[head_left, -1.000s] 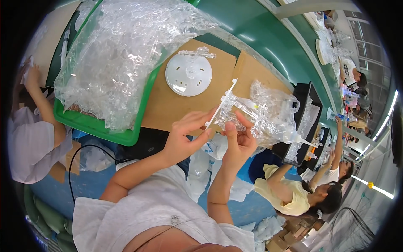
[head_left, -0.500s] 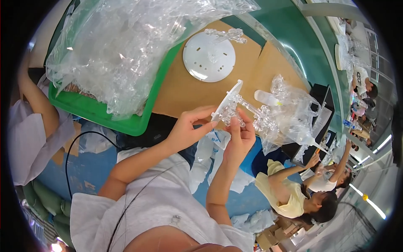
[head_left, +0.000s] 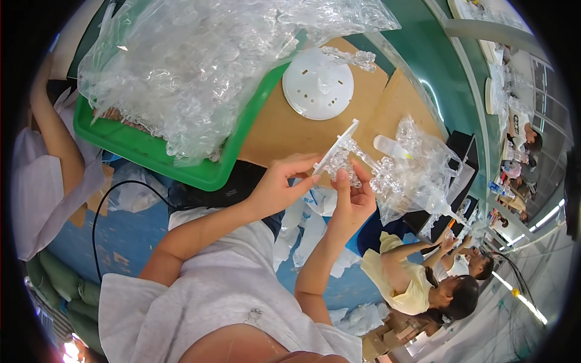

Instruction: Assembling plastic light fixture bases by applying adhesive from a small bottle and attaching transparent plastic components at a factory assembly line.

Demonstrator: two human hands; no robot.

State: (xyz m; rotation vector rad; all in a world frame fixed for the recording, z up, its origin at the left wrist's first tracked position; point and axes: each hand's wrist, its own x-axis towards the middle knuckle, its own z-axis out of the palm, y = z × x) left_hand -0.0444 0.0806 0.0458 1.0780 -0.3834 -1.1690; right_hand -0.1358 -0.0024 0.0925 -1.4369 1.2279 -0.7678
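Observation:
My left hand (head_left: 284, 184) pinches the edge of a white round plate (head_left: 336, 145), which is tilted nearly edge-on. Clear plastic ornament pieces (head_left: 344, 164) stand out from the plate's right face. My right hand (head_left: 354, 202) has its fingers closed around some of these clear pieces, close to the plate. A second white disc (head_left: 318, 85) with small holes and slots lies on the brown cardboard beyond my hands, with a clear ornamental piece (head_left: 351, 58) across its far edge.
A green tray (head_left: 209, 175) at left holds a big bag of clear pieces (head_left: 181, 72). Right of my hands are a clear bag (head_left: 417, 181), a small white bottle (head_left: 390, 147) and a black box (head_left: 461, 145). A person in yellow (head_left: 402, 278) works at right; another person's arm (head_left: 57, 130) shows at left.
The view has shifted a little, so the table things sit further right and lower. The plate in my hands has turned more edge-on. Both hands keep their hold.

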